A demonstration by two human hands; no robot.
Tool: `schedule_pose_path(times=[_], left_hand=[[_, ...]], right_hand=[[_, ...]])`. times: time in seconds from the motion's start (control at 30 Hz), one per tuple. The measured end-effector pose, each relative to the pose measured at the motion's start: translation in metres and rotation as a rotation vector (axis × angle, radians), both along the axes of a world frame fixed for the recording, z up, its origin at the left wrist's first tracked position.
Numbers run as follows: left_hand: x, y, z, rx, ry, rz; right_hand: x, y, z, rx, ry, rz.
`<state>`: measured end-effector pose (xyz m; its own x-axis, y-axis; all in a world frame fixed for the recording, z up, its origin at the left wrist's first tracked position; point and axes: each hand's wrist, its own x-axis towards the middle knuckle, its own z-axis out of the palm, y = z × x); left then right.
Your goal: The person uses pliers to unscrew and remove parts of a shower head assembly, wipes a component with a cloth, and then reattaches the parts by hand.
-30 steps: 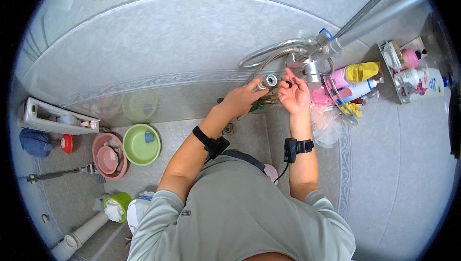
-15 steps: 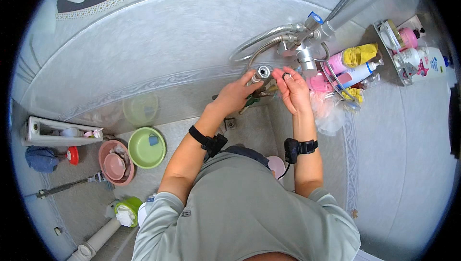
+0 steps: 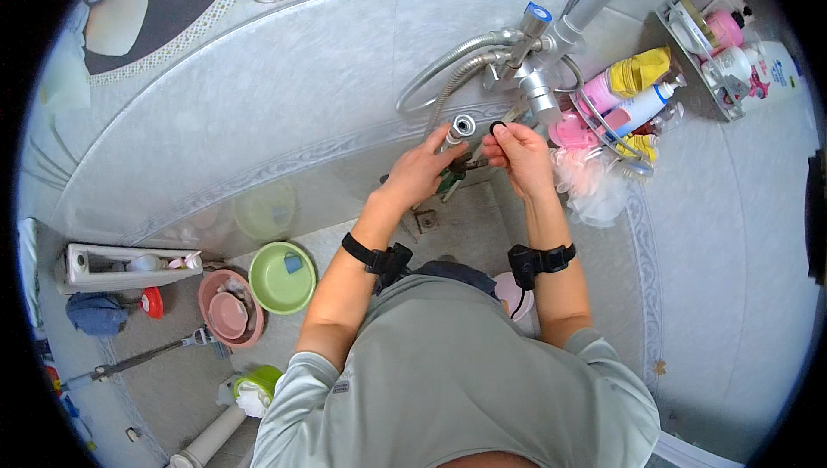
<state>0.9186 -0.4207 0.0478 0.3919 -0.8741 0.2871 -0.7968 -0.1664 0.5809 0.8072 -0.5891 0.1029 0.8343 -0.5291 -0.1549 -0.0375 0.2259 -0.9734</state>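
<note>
My left hand (image 3: 419, 173) is closed round the metal hose connector (image 3: 463, 127), thumb and forefinger about its neck, with its open end facing up toward me. A flexible metal hose (image 3: 450, 89) loops down behind it from the mixer valve (image 3: 536, 93), which sits on the tiled wall (image 3: 258, 80) and has a blue-capped handle (image 3: 537, 13). My right hand (image 3: 523, 158) is pinched nearly shut, thumb and forefinger gripping a black ring washer (image 3: 497, 127) by its edge, my other fingers curled in. The washer is just to the right of the connector's mouth, near it but apart.

Beyond my right hand, a wire rack (image 3: 588, 111) is crowded with bottles, and a pale pink bath puff (image 3: 594, 185) hangs at its lower edge. A metal corner shelf (image 3: 725, 105) farther right carries more bottles. Below my hands, a square drain (image 3: 425, 221) is set near the far right corner of the floor (image 3: 469, 225). Toward the left end of the floor's far edge, a green basin (image 3: 274, 289) with a small blue cup (image 3: 294, 262) inside stands beside a pink basin (image 3: 204, 297). I wear a black strap (image 3: 357, 250) on each forearm.
</note>
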Motion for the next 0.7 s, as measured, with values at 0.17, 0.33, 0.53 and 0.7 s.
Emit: schedule_pose_path(times=[0.17, 0.33, 0.53, 0.7], left_hand=[[-0.003, -0.002, 0.004, 0.017, 0.028, 0.023], [-0.004, -0.004, 0.006, 0.040, 0.043, 0.016], [-0.002, -0.006, 0.005, 0.023, 0.050, -0.009], [-0.003, -0.011, 0.005, 0.020, 0.058, -0.017]], right_hand=[[0.002, 0.004, 0.007, 0.070, -0.057, 0.066], [0.003, -0.002, 0.001, 0.176, -0.133, 0.069], [0.007, -0.003, 0.008, -0.650, -0.155, 0.152], [0.007, 0.010, 0.011, -1.176, -0.166, 0.059]])
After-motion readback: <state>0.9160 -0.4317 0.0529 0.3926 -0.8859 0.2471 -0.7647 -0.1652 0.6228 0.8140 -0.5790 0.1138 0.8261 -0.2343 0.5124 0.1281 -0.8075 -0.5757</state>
